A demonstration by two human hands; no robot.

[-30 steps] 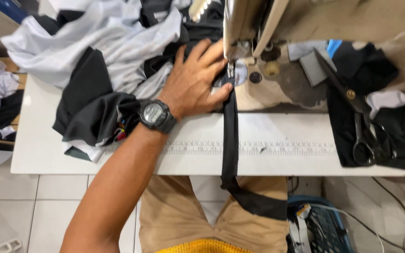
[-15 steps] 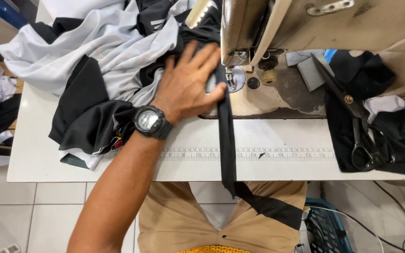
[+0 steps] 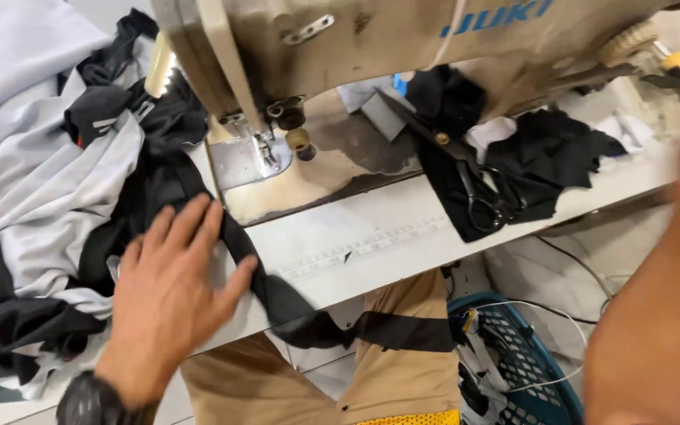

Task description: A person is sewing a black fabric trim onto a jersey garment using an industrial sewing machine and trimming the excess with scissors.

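White tabletop (image 3: 403, 228) carries a worn beige sewing machine (image 3: 371, 47), its presser foot (image 3: 261, 149) standing bare with no cloth under it. Left hand (image 3: 168, 295) lies flat, fingers spread and clamped on nothing, pressing a black strip (image 3: 234, 244) against the table so it cannot slide; the strip trails off the front edge and hangs over the person's tan trousers (image 3: 387, 370). Grey and black garments (image 3: 49, 181) are heaped just left of the hand, within reach. Scissors (image 3: 474, 185) rest on black scraps (image 3: 545, 157) right of the machine, clear of the needle. Right arm (image 3: 663, 315) is a blur at the frame's edge; its hand is out of view. Below sits 1 blue basket (image 3: 525, 362).
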